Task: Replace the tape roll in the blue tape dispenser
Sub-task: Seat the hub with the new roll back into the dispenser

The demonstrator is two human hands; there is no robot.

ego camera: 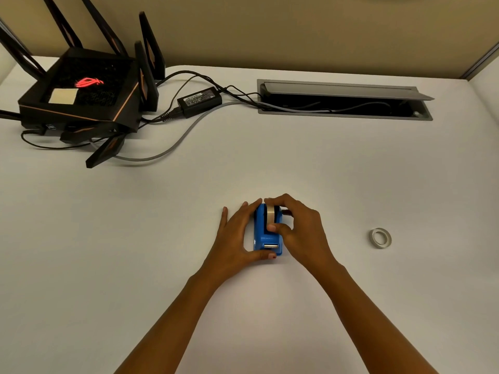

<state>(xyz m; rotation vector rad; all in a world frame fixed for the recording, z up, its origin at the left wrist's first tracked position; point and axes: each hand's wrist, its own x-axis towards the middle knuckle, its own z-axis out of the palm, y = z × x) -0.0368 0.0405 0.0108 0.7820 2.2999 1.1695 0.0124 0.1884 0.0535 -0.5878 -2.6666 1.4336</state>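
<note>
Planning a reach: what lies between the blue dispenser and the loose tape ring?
Right hand beside the dispenser, then bare table to the ring; head view.

Your forearms reach forward and converge. Your left hand (237, 233) lies straight-fingered along one side of the dispenser (260, 234), thumb hooked round its near end. Your right hand (299, 225) curls, thumb and forefinger pinching the tape roll (270, 215).
</note>
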